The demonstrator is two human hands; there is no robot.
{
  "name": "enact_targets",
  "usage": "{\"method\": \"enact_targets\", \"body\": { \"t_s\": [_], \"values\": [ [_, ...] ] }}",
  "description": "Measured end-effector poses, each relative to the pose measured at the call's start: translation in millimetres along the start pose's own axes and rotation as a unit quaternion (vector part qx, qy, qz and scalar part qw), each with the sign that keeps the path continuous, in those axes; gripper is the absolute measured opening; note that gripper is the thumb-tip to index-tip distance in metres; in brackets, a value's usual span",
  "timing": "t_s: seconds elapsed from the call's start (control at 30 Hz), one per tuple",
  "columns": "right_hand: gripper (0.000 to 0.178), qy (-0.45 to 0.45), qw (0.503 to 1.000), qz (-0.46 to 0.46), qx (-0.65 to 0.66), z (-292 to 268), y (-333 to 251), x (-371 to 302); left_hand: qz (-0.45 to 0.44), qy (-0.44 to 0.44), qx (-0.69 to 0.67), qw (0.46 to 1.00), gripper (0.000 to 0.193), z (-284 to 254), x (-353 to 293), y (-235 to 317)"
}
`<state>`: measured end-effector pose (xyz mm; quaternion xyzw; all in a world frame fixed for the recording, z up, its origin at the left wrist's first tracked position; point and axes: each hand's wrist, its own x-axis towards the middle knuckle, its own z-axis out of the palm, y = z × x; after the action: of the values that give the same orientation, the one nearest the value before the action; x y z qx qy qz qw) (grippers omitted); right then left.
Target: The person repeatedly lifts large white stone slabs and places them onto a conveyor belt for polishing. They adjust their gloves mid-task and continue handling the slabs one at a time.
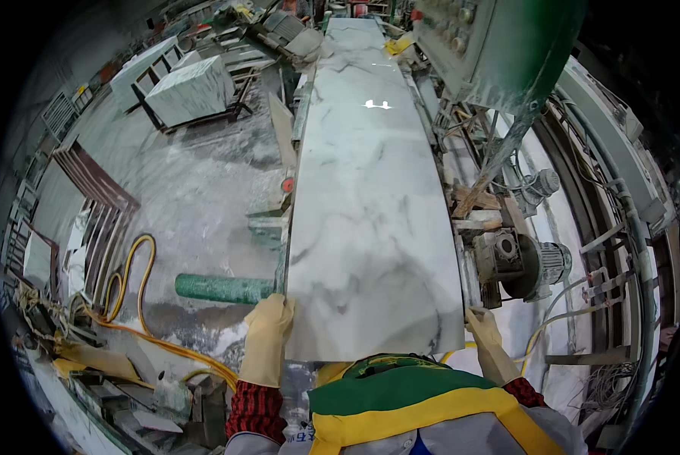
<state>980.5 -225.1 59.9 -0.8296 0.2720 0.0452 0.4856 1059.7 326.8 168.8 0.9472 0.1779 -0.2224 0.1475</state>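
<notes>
A long white marble slab with grey veins stretches from close in front of me to the far end of the machine line. In a cream rubber glove, my left hand grips the slab's near left edge, its fingertips partly hidden. Across from it my right hand, gloved alike, holds the near right edge with curled fingers. A green and yellow apron covers my front, just behind the slab's near end.
A green roller juts out left of the slab. Motors and a green control cabinet line the right side. A yellow hose loops on the left floor. Farther left sit a marble block and metal racks.
</notes>
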Motion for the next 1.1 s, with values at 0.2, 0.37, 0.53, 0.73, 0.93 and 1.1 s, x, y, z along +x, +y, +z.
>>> {"method": "enact_targets", "body": {
  "t_s": [0.2, 0.37, 0.53, 0.73, 0.93, 1.1],
  "values": [
    [0.038, 0.022, 0.953, -0.22, -0.208, 1.3, -101.1, -35.8, 0.016, 0.033, -0.037, 0.999, 0.051, -38.2, -26.8, 13.4],
    [0.038, -0.186, 0.96, -0.208, -0.007, 68.2, -157.0, -54.1, 0.216, 0.057, -0.279, 0.934, 0.045, -33.0, -31.1, 35.3],
    [0.049, -0.362, 0.882, -0.099, 0.284, 139.0, -231.7, -119.9, 0.343, 0.031, -0.335, 0.877, 0.053, -24.1, -56.3, 71.4],
    [0.052, -0.327, 0.92, -0.009, 0.214, 173.6, -243.0, -134.6, 0.389, -0.061, -0.431, 0.812, 0.061, 4.7, -69.3, 60.5],
    [0.034, -0.171, 0.958, -0.078, 0.219, 212.2, -200.4, -97.0, 0.36, -0.072, -0.326, 0.871, 0.053, 33.6, -77.5, 63.6],
    [0.031, -0.221, 0.958, -0.041, 0.179, 230.0, -189.3, -77.9, 0.143, -0.047, -0.481, 0.863, 0.067, 64.7, -100.3, 60.1]
  ]
}}
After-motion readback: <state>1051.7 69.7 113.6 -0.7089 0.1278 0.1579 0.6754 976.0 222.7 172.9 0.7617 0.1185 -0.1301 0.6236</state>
